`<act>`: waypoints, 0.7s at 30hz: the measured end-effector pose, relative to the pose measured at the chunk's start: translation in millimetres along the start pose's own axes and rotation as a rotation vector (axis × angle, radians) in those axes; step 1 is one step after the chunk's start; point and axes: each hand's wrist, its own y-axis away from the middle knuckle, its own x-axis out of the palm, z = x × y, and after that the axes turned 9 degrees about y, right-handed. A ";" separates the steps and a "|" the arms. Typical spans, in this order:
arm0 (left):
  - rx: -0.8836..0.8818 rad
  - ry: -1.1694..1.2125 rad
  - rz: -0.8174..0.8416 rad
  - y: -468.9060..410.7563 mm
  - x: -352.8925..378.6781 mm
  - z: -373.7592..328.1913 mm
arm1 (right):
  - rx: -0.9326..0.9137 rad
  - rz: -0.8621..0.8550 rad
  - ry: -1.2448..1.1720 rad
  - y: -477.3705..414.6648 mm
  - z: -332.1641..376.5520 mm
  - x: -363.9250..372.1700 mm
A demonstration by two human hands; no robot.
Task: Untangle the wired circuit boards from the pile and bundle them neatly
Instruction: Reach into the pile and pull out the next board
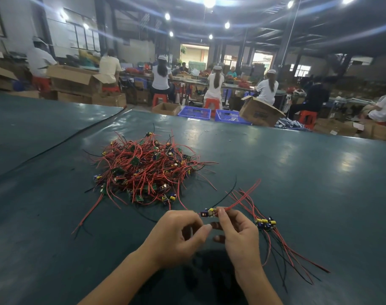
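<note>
Both hands work one small circuit board (pixel 207 213) just above the table (pixel 297 155), near its front edge. Left hand (pixel 176 236): fingers curled, thumb & forefinger pinching the board's left end. Right hand (pixel 238 234): pinching the other end, right where the red wires (pixel 242 197) leave it. A black wire (pixel 226 194) also trails off the board, back toward the pile (pixel 143 170). The pile sits further out & looks mostly unsorted, so most of the job is prob. ahead. A few freed boards (pixel 264 223) lie just beside the right hand, leads fanned toward the person, not tied yet.

Risks, as I read it:
- The held board's red wires pass over the freed group's leads, so laying it down carelessly could re-tangle them.
- Thin leads w/ small solder joints: tugging by the wire rather than the board could rip a joint or bend a component.
- If the black wire is snagged in the pile (can't tell), pulling drags other boards along.
</note>
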 end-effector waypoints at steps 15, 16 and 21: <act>-0.482 0.634 -0.147 -6.0 9.2 4.3 | 0.054 0.092 -0.030 2.8 2.5 4.3; -0.487 0.653 -0.172 -6.3 9.0 5.8 | 0.053 0.084 -0.020 2.8 2.3 4.0; -0.550 0.728 -0.294 -6.2 5.9 5.5 | 0.072 0.083 -0.021 4.1 4.2 4.4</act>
